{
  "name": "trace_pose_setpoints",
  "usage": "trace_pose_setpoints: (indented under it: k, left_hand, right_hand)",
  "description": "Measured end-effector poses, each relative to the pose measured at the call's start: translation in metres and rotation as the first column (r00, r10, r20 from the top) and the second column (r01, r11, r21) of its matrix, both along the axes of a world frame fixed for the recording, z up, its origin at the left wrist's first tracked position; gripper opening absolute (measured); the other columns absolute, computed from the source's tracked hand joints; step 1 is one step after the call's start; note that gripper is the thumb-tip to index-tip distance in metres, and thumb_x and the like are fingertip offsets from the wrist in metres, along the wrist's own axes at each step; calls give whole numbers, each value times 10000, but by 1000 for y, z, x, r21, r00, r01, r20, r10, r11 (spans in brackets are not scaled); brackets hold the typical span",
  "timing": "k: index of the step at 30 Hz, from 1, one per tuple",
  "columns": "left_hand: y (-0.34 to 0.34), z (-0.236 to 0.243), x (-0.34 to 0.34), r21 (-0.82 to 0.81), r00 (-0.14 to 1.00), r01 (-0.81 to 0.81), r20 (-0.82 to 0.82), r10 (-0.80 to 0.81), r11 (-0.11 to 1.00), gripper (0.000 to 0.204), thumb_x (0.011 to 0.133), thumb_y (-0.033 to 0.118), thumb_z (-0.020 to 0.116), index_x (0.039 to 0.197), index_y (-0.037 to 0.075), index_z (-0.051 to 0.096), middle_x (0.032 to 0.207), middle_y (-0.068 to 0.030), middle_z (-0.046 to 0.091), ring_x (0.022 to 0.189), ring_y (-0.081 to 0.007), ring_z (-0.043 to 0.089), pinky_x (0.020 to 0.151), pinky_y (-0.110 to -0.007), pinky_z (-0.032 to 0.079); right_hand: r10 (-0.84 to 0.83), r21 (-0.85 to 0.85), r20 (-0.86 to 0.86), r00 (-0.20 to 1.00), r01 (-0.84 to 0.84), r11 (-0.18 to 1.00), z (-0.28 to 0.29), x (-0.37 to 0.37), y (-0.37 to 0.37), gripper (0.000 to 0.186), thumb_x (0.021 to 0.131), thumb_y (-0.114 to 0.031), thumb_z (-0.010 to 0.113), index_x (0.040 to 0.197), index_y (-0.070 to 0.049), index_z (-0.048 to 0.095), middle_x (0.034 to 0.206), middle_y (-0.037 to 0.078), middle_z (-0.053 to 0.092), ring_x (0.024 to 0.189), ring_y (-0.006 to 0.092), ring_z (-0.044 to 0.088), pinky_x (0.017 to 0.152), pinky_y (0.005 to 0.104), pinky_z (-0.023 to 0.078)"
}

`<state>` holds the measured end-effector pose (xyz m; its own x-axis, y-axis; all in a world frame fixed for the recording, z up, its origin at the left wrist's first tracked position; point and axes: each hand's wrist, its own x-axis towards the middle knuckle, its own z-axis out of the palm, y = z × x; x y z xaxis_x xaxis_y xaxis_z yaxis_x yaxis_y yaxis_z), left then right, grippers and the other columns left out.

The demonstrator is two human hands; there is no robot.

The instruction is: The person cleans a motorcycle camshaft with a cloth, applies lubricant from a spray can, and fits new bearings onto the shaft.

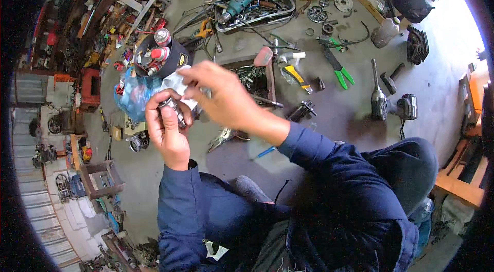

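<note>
My left hand (174, 141) is raised in front of me, with thumb and fingers wrapped round a shiny, ridged cylindrical metal part (178, 115). Just to its right, my right hand (226, 98) reaches across, its fingers smeared by motion. White cloth or paper (175, 83) shows right by those fingertips; whether they grip it I cannot tell. Behind both hands stands a round black tub (172, 64) with spray cans (162, 37) in it. A blue plastic bag (135, 98) lies against the tub, left of my hands.
Pliers (222, 138) and a blue pen-like stick (266, 151) lie on the floor below my right forearm. Farther out are a hammer (270, 64), green-handled crimpers (339, 72), a cordless impact wrench (391, 106) and a teal drill (242, 0) on a tool tray. Cluttered shelves (103, 12) stand left.
</note>
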<state>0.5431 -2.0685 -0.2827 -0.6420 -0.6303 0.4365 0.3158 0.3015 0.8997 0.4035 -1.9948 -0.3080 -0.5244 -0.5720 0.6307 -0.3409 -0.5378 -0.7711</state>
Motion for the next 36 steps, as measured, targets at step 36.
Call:
trace_pose_setpoints:
  k: [36]
  left_hand:
    - [-77,-27,21,571,1000,-12,30,-6,821,285,992,164,573,1239,22,572,1101,-131,656,988,-239,650,886,-392,557]
  right_hand:
    - [725,812,-583,367,293,504,-245,-70,-17,177,829,-155,615,953,-31,635,817,145,709,761,325,714,605,456,565]
